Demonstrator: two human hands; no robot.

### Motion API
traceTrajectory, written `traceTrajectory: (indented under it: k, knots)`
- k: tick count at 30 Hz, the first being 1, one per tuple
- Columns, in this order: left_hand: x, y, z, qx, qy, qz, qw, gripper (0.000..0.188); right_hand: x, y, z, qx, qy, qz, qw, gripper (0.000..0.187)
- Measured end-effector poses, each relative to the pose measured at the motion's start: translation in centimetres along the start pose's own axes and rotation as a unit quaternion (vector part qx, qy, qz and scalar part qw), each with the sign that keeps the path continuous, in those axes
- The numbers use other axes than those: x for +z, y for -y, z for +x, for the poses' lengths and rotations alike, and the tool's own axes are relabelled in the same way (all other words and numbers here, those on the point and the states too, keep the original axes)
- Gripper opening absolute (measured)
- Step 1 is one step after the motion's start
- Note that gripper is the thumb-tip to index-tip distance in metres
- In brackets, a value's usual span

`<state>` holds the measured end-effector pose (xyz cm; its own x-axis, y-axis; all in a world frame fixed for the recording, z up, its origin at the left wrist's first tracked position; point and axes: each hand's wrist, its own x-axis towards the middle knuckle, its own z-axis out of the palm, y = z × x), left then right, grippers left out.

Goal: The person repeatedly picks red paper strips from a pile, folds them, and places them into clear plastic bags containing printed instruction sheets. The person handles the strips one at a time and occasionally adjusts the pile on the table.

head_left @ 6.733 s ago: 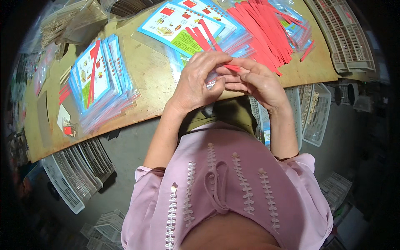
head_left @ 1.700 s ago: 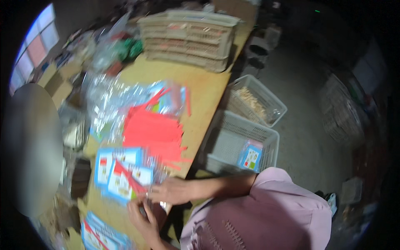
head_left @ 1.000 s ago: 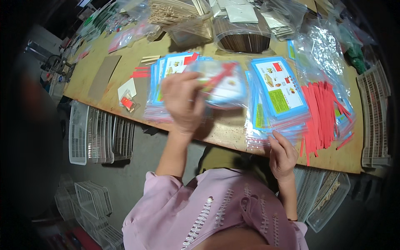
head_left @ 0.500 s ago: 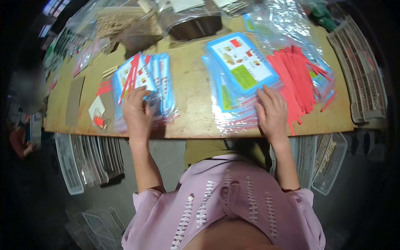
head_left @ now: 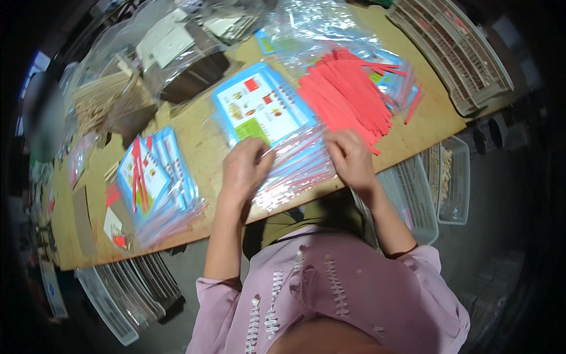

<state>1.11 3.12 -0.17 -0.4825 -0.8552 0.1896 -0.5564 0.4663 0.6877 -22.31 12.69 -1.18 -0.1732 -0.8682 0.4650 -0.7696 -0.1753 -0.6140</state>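
Note:
Between my hands lies a stack of clear printed plastic bags (head_left: 263,106) with blue borders, their transparent ends toward the table's near edge. My left hand (head_left: 244,168) is closed at the stack's left edge, thumb and fingers pinched on the plastic. On the opposite edge my right hand (head_left: 351,158) grips with curled fingers; its fingertips are partly hidden. Just beyond my right hand, a heap of flat red strips (head_left: 345,88) spreads out. A second pile of printed bags (head_left: 171,162) sits to the left, with a few red strips (head_left: 138,174) on top.
Wooden sticks (head_left: 106,97) and a brown container (head_left: 194,74) of white cards, wrapped in plastic, stand at the back left. A slatted plastic basket (head_left: 451,53) borders the table's right side. More baskets (head_left: 127,301) are below the table edge.
My left hand has left the left pile and come to the bag stack's left edge. My right hand remains at its right edge. The stack looks neater, and the view has turned.

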Motion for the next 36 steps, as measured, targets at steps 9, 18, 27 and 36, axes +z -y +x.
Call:
traceTrajectory:
  k: [9, 18, 27, 36]
  knots:
    - [0.8, 0.4, 0.1, -0.057, -0.054, -0.011, 0.997, 0.022, -1.9, -7.7, 7.1, 0.03, -0.047, -0.312, 0.948, 0.028]
    - [1.3, 1.8, -1.1, -0.064, -0.056, -0.021, 0.996, 0.016, -2.5, -9.3, 8.0, 0.126, 0.005, -0.195, 0.973, 0.022]
    - [-0.2, 1.0, -0.9, 0.012, -0.054, 0.003, 0.998, 0.023, -2.7, -8.3, 7.3, 0.027, -0.023, -0.269, 0.962, 0.014]
    - [-1.5, -2.1, 4.0, 0.195, -0.126, -0.126, 0.964, 0.015, -5.6, -5.2, 8.6, 0.052, -0.074, -0.136, 0.987, 0.027]
